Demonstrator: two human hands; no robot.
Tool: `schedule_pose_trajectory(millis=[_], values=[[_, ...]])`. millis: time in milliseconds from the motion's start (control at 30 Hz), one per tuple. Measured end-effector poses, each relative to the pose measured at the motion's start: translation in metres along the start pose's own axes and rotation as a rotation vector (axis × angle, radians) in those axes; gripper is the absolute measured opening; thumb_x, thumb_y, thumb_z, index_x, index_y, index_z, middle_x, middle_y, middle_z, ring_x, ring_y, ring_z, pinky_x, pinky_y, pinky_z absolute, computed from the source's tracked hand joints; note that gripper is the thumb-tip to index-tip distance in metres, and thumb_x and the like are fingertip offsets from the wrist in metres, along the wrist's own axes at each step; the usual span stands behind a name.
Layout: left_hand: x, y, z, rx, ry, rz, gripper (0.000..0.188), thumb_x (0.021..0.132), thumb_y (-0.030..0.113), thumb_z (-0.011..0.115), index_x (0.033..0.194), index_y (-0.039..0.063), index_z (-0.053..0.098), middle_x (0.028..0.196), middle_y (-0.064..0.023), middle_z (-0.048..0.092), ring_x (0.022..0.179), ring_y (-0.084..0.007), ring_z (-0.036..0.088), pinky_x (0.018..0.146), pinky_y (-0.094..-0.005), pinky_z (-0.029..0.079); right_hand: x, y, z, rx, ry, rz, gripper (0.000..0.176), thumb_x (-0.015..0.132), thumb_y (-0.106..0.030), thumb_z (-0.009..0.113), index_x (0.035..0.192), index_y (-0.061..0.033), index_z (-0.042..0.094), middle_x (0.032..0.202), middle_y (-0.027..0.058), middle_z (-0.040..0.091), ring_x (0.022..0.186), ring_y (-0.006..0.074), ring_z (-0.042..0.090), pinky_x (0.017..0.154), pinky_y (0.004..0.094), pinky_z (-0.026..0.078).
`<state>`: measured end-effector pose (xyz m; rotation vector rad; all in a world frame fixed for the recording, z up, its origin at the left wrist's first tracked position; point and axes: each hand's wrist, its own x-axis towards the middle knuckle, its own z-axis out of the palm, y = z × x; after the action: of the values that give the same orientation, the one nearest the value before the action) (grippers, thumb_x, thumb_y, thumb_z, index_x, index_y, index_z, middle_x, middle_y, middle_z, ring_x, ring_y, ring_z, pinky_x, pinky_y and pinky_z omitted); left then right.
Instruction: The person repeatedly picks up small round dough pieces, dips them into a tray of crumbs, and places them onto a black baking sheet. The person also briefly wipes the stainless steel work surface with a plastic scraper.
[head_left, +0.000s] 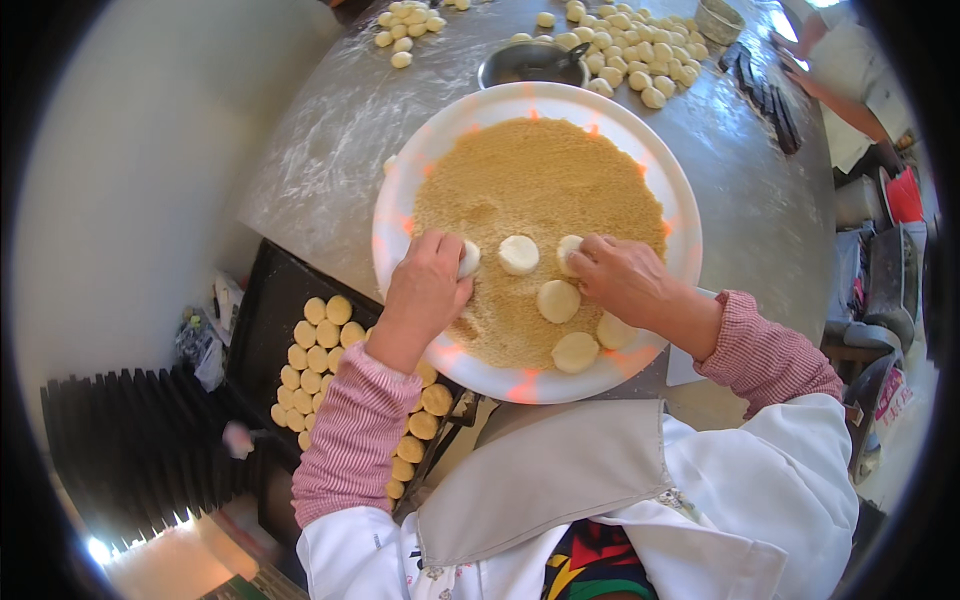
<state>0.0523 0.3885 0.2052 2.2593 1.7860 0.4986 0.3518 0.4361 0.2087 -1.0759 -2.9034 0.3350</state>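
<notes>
A wide white plate (677, 225) with an orange-patterned rim lies before me, spread with sesame seeds (547, 180). At its left side my left hand (431, 281) grips a pale dough disc (469, 259), partly hidden by the fingers. My right hand (619, 274) holds another dough disc (568, 253) on the right, its far side covered by the fingertips. Between the hands a white dough disc (518, 255) rests on the seeds. Closer to me lie further discs, one at the middle (559, 301) and two by the near rim (575, 352).
A black baking tray (255, 330) with rows of coated discs sits lower left. Behind the plate are a dark bowl (532, 64) and a heap of dough balls (637, 49) on the floured metal table (322, 165). Dark bars (765, 97) lie right; another person's arm (847, 105) is beyond.
</notes>
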Motion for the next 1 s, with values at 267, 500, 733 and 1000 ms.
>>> schedule_pose_trajectory(millis=[267, 500, 733, 1000], values=[[0.020, -0.006, -0.026, -1.594, -0.006, -0.512, 0.037, 0.099, 0.014, 0.049, 0.129, -0.006, 0.055, 0.134, -0.0279, 0.065, 0.116, -0.0354, 0.070, 0.098, -0.0434, 0.060, 0.021, 0.020, -0.015, 0.720, 0.140, 0.418, 0.018, 0.094, -0.014, 0.065, 0.110, -0.0054, 0.066, 0.116, 0.0106, 0.066, 0.107, 0.0280, 0.069, 0.094, 0.0407, 0.058], [0.002, 0.008, -0.040, -2.016, 0.098, -0.181, 0.059, 0.097, 0.000, 0.041, 0.155, -0.011, 0.034, 0.154, -0.0337, 0.047, 0.145, -0.0456, 0.048, 0.121, -0.0471, 0.046, 0.013, 0.006, -0.038, 1.810, 0.357, 0.431, 0.041, 0.110, -0.026, 0.051, 0.140, 0.0016, 0.054, 0.139, 0.0165, 0.062, 0.130, 0.0259, 0.063, 0.112, 0.0410, 0.051], [0.009, 0.063, 0.005, -0.783, 0.468, -0.150, 0.077, 0.093, -0.010, 0.055, 0.165, 0.001, 0.028, 0.152, -0.0183, 0.051, 0.141, -0.0261, 0.052, 0.119, -0.0360, 0.042, 0.068, -0.089, -0.014, 1.321, 0.330, 0.195, 0.053, 0.112, -0.034, 0.051, 0.149, 0.0043, 0.049, 0.149, 0.0171, 0.058, 0.138, 0.0290, 0.055, 0.120, 0.0379, 0.039], [-0.048, -0.030, -0.032, -2.028, 0.471, -0.335, 0.040, 0.103, 0.006, 0.047, 0.141, -0.004, 0.049, 0.136, -0.0287, 0.061, 0.131, -0.0378, 0.062, 0.116, -0.0484, 0.051, 0.122, -0.126, -0.024, 1.841, 0.059, 0.277, 0.042, 0.108, -0.019, 0.058, 0.143, 0.0033, 0.056, 0.143, 0.0129, 0.062, 0.128, 0.0193, 0.062, 0.109, 0.0330, 0.053]])
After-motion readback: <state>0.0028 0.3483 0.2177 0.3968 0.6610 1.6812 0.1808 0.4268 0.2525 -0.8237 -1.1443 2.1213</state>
